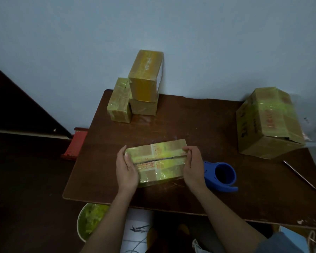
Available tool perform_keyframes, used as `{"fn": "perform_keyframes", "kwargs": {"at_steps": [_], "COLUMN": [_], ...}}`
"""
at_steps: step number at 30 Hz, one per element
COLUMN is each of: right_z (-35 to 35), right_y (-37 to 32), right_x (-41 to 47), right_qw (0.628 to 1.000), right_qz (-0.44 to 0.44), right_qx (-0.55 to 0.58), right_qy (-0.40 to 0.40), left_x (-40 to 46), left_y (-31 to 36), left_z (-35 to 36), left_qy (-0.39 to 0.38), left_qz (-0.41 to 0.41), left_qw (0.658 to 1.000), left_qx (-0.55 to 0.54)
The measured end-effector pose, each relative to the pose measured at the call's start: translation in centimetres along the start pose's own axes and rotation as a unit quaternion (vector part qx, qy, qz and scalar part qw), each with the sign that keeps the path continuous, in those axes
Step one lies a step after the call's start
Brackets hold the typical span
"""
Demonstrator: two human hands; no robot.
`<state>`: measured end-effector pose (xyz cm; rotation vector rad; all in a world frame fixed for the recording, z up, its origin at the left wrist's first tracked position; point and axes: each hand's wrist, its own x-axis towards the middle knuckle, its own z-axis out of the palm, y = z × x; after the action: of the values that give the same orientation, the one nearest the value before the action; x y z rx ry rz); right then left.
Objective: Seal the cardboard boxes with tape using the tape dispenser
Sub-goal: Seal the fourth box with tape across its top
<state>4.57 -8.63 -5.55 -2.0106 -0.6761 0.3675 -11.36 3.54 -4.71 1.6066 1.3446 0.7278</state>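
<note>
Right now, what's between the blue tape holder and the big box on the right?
In the head view, nothing: only bare brown wooden table separates the blue plastic tape dispenser from the large taped cardboard box. A thin metal rod lies farther right.

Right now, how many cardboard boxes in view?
5. One between the left hand and right hand: box. Three at the table's back left. One large at right. More may hide behind.
</note>
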Motion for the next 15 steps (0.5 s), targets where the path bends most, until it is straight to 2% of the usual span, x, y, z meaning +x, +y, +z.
{"fn": "perform_keyframes", "kwargs": {"at_steps": [10, 15], "right_z": [-1.1, -4.1], "right_y": [-1.9, -2.4], "right_x": [0.7, 0.6], "right_qw": [0.995, 0.989], "right_qz": [0.085, 0.091], "right_qx": [0.044, 0.072], "right_qy": [-0.026, -0.094], "left_x": [0.5, 0.0], "left_y": [0.6, 2.6], "left_z": [-0.4, -0.1], "left_qy": [-0.032, -0.009], "left_qz": [-0.001, -0.032], "left_qw": [0.998, 0.97], "left_qx": [0.045, 0.24]}}
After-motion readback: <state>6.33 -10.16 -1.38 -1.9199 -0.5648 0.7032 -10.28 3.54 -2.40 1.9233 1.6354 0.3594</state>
